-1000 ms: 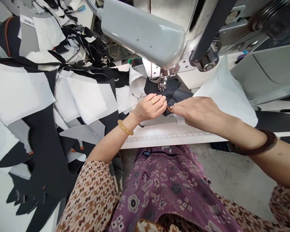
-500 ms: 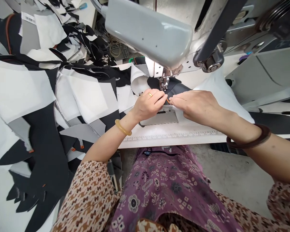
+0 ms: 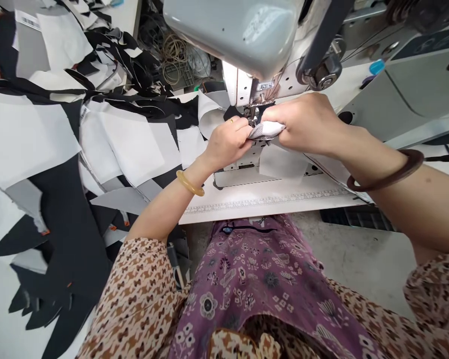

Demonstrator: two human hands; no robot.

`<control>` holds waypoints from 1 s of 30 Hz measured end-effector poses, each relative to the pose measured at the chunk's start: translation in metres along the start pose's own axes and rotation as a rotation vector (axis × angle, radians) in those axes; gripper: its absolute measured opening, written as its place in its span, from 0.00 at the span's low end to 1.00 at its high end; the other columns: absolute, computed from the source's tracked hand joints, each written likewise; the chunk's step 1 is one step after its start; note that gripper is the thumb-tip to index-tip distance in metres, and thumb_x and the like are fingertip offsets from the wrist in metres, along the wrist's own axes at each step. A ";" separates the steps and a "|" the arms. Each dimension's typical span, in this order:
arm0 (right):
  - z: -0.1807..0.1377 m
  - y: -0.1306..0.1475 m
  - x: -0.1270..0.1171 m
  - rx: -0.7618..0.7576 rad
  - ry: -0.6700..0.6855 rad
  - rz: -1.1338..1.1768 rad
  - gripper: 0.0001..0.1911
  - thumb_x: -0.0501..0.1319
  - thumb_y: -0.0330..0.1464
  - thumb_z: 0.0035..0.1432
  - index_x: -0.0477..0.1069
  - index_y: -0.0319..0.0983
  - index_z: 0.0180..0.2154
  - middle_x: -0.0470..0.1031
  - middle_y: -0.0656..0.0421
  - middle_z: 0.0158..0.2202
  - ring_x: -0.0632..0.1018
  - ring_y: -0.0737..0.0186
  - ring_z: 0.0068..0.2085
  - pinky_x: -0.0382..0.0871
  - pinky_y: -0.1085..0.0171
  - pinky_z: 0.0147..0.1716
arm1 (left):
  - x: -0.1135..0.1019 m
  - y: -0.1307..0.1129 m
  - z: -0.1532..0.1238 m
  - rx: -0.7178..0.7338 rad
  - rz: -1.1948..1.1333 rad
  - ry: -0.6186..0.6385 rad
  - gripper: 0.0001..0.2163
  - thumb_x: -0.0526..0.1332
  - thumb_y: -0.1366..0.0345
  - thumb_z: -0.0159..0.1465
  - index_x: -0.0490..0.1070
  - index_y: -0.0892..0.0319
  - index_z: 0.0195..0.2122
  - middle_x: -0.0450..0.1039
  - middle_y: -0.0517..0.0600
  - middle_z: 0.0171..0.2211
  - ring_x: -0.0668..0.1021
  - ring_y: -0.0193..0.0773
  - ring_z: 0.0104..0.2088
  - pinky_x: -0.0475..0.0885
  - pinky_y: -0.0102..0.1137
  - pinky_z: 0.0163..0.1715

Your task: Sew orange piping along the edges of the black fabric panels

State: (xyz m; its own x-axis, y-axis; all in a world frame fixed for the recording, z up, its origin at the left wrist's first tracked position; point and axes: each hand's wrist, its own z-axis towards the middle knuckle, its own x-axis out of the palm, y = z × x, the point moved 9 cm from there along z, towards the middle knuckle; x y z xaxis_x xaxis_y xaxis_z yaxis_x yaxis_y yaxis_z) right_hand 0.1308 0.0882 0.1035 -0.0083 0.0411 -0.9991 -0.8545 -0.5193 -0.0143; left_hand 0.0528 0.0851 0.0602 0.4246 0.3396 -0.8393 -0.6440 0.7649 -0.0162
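Just in front of the presser foot [image 3: 253,114] of the sewing machine [image 3: 232,32], both hands grip a piece of fabric [image 3: 267,129], its pale underside folded up between them. My left hand [image 3: 229,142], with a ring and a yellow bangle, pinches the fabric's left edge. My right hand [image 3: 309,122], a dark bangle on its wrist, has its fingers curled round the right end. Part of the fabric by the needle is hidden behind the fingers. Below the hands, the metal plate of the machine bed shows.
Stacked black, grey and white fabric pieces [image 3: 130,144] cover the table to the left, with a heap of scraps [image 3: 112,55] behind. A printed ruler [image 3: 262,202] runs along the table's front edge. Coiled cord [image 3: 174,57] lies beyond the machine. Scissors-like dark handles sit far right.
The fabric, flat under the fingers before, is now lifted and folded over, pale side showing. My right hand has moved up and closed round it. The view has shifted slightly.
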 end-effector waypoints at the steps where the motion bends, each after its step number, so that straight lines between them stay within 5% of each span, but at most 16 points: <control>1: -0.002 0.003 0.002 -0.006 0.012 -0.020 0.10 0.52 0.23 0.44 0.68 0.37 0.30 0.68 0.60 0.27 0.60 0.68 0.27 0.43 0.66 0.25 | 0.004 0.000 -0.002 -0.029 0.019 -0.016 0.10 0.55 0.62 0.62 0.63 0.57 0.25 0.68 0.51 0.26 0.72 0.40 0.31 0.64 0.36 0.29; 6: -0.024 0.036 0.025 -0.175 0.049 -0.155 0.11 0.48 0.22 0.54 0.68 0.36 0.29 0.70 0.56 0.27 0.65 0.65 0.29 0.44 0.65 0.25 | 0.024 0.002 -0.025 -0.119 0.004 -0.143 0.13 0.50 0.59 0.67 0.70 0.57 0.33 0.74 0.53 0.31 0.76 0.40 0.37 0.66 0.41 0.39; 11: -0.037 0.045 0.036 -0.302 -0.048 -0.182 0.14 0.44 0.21 0.58 0.67 0.35 0.30 0.70 0.56 0.29 0.66 0.67 0.29 0.47 0.65 0.27 | 0.013 -0.019 -0.040 0.173 0.066 -0.185 0.10 0.52 0.69 0.66 0.72 0.56 0.41 0.78 0.50 0.34 0.79 0.36 0.39 0.71 0.34 0.38; 15: -0.034 0.040 0.035 -0.309 -0.024 -0.200 0.12 0.47 0.21 0.57 0.67 0.36 0.31 0.68 0.57 0.27 0.64 0.67 0.27 0.45 0.65 0.26 | 0.002 -0.024 -0.039 0.223 0.135 -0.202 0.10 0.53 0.70 0.66 0.73 0.57 0.40 0.79 0.50 0.35 0.80 0.35 0.37 0.75 0.33 0.37; 24: -0.017 0.028 0.034 -0.248 0.004 -0.189 0.15 0.44 0.21 0.58 0.67 0.36 0.33 0.66 0.57 0.26 0.60 0.67 0.26 0.42 0.65 0.26 | 0.007 -0.004 -0.030 0.049 0.033 -0.202 0.11 0.51 0.70 0.67 0.73 0.58 0.41 0.78 0.52 0.36 0.79 0.36 0.40 0.74 0.36 0.43; 30: -0.040 0.045 0.041 -0.266 -0.125 -0.263 0.14 0.43 0.21 0.58 0.65 0.35 0.29 0.66 0.54 0.27 0.64 0.64 0.29 0.43 0.64 0.26 | -0.017 -0.030 -0.028 0.280 0.154 -0.333 0.09 0.53 0.74 0.64 0.69 0.61 0.29 0.78 0.51 0.36 0.79 0.33 0.36 0.74 0.30 0.35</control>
State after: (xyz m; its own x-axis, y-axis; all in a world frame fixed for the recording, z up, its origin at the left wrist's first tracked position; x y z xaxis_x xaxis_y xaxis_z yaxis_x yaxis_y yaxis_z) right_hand 0.1130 0.0329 0.0602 0.1152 0.2973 -0.9478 -0.6718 -0.6796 -0.2948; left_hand 0.0472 0.0415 0.0597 0.5483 0.5829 -0.5997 -0.5379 0.7949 0.2808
